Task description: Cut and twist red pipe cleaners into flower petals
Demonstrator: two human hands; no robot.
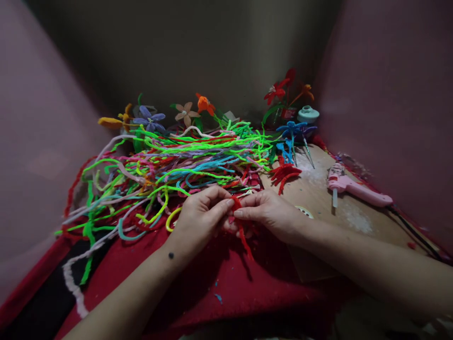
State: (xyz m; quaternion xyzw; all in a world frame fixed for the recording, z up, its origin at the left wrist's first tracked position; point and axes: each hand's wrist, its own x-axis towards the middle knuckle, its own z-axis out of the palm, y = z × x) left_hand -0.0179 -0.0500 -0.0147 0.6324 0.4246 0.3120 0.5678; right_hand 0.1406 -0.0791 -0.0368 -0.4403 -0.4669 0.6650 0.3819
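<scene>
Both my hands meet over the front of a red cloth. Between the thumb and fingers of my left hand [208, 212] is a red pipe cleaner [245, 243], bent near the fingertips, its tail hanging downward. My right hand [267, 212] pinches the same red pipe cleaner from the other side, thumb on top. The fingers hide part of the bend. Just behind my hands spreads a big pile of pipe cleaners [198, 156] in green, pink, blue, yellow and other colours. Several red bent pieces [284, 174] lie together beyond my right hand.
On the right, a pink glue gun [361, 190] rests on a brown board [320, 189]. Blue pipe-cleaner flowers [292, 130] with stems lie at the board's back. Several more flowers, such as a purple one [149, 119], stand along the back wall. The red cloth [198, 283] covers the table.
</scene>
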